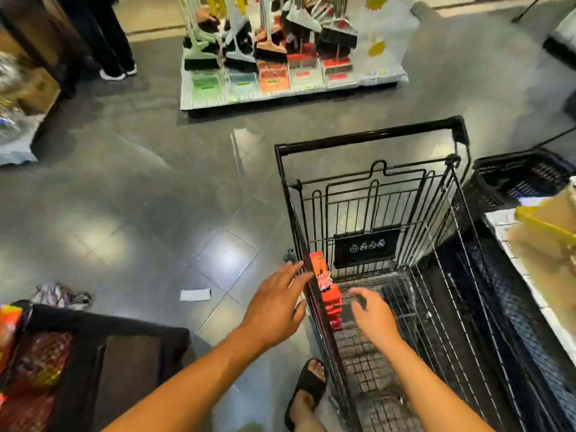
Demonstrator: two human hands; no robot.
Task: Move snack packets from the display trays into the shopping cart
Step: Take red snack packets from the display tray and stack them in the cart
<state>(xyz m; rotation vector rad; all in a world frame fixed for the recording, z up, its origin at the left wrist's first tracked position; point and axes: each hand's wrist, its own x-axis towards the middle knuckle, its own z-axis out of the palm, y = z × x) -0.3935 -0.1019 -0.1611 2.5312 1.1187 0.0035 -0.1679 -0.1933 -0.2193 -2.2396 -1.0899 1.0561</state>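
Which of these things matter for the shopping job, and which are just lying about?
For the job: red snack packets, shopping cart, display tray, left hand, right hand.
Lying about: brooms and dustpans, paper slip on floor, black basket.

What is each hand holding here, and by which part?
No clear grip. The left hand, fingers straight, reaches the upper end of the red snack packets in the shopping cart; the right hand, blurred, hangs open beside them.

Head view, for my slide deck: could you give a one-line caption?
Left hand and right hand hover open beside red snack packets at the black shopping cart's left wall.
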